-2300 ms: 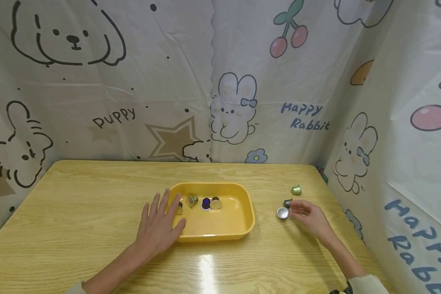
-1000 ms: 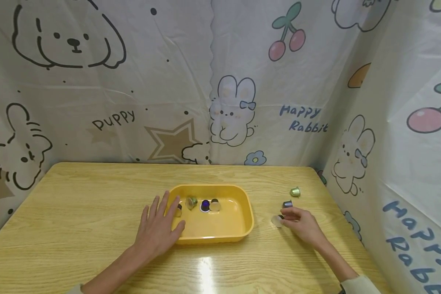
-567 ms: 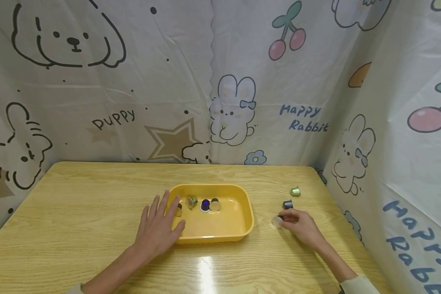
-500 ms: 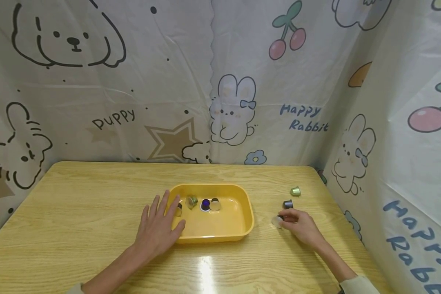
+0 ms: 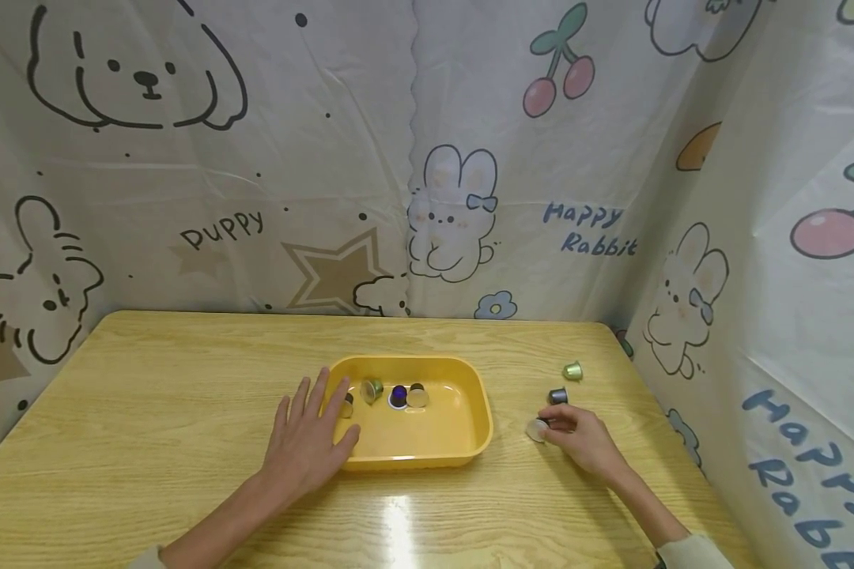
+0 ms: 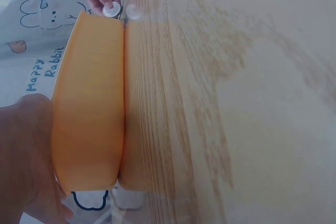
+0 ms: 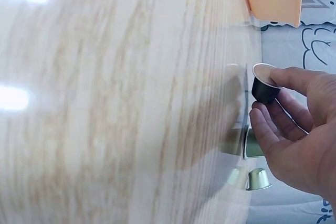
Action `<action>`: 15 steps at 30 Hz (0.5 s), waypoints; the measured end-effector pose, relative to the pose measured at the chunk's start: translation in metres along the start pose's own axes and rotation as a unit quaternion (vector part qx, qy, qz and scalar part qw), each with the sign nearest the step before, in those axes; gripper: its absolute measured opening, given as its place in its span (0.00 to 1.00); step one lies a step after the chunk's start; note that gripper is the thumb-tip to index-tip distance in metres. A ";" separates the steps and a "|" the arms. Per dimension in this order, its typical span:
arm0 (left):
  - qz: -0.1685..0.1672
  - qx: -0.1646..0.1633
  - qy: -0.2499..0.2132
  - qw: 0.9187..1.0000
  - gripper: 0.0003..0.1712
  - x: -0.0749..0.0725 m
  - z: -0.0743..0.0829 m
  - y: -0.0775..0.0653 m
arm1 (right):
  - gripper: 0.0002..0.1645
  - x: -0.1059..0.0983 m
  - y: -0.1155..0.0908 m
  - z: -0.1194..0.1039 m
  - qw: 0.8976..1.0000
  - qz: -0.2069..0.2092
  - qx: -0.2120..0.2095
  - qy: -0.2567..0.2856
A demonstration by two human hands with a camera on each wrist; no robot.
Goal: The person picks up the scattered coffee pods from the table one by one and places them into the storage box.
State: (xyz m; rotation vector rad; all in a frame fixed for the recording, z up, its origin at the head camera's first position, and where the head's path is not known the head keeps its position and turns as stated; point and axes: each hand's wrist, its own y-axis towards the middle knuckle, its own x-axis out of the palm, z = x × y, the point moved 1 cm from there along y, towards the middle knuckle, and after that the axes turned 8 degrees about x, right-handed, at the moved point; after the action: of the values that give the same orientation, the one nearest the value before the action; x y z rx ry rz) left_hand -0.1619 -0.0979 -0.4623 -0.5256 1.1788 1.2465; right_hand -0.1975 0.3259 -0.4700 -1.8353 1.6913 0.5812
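Small black, pale-lidded, cup-shaped capsule: right of rectangular yellow plastic tray, pinched in right hand. Left hand spread against tray's left end. Capsule likely light, slick, dentable; best gripped gently, rim to base.

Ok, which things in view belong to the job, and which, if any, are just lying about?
Seemingly part of the job:
dark capsule, pinched by the right hand
yellow tray, left hand at its side
tray capsules
loose green capsule
loose grey capsule

Just surroundings:
wooden table
printed cloth
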 end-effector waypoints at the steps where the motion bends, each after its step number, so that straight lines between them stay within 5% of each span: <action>1: 0.000 0.000 0.001 1.000 0.39 0.000 0.000 0.000 | 0.16 0.000 0.000 0.000 1.000 0.001 0.000 0.000; 15: 0.009 0.007 0.010 1.000 0.38 -0.002 0.001 0.000 | 0.19 -0.017 0.005 -0.026 0.998 0.002 -0.053 0.032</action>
State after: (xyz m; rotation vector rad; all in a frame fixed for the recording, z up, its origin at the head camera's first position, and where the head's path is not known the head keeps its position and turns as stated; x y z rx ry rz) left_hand -0.1612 -0.0975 -0.4600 -0.5191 1.2100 1.2506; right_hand -0.2060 0.3210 -0.4406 -1.9444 1.7361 0.6311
